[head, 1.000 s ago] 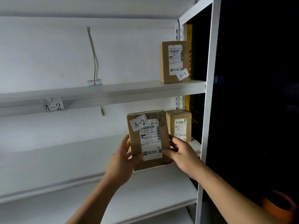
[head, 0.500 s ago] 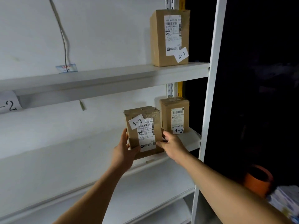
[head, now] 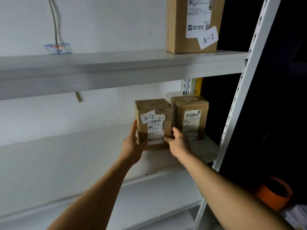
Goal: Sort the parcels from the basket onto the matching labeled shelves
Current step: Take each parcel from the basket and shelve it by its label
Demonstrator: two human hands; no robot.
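While one A-1 parcel (head: 192, 25) already stands on the upper shelf (head: 116, 63) and one A-2 parcel (head: 191, 117) on the shelf below (head: 207, 151), the job looks partly done; the basket is out of view, so what remains is unknown. A second A-2 box (head: 153, 123) sits upright at that lower shelf, just beside the first, seemingly being set down. The left hand (head: 132, 146) wraps its left side and the right hand (head: 178, 141) presses its lower right corner, both hands gripping it
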